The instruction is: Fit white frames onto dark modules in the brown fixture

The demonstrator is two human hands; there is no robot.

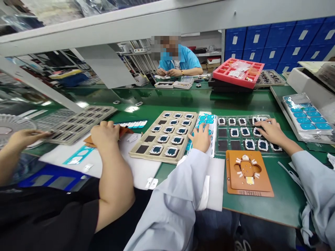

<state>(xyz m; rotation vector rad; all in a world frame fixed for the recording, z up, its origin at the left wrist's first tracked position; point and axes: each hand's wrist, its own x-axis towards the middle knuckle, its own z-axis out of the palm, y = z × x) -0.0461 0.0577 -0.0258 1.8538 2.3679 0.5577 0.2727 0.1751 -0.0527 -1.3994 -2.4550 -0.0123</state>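
Left hand point(201, 137) in a pale sleeve, grip released, fingers flat on the blue sticker sheet point(206, 120) between beige tray point(146, 143) and clear tray point(227, 142), right hand point(270, 131) loosely curled over a dark-centred part point(257, 132) in the clear tray, orange jig point(247, 172) just before it on the green counter point(282, 198), a co-worker's bare arm point(112, 174) beyond the beige tray.

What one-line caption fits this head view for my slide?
Left hand on blue-sticker sheet, right hand over clear parts tray.

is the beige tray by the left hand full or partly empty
Partly empty. The beige tray left of the left hand holds blue-centred parts in most pockets, but several pockets in its left column are bare.
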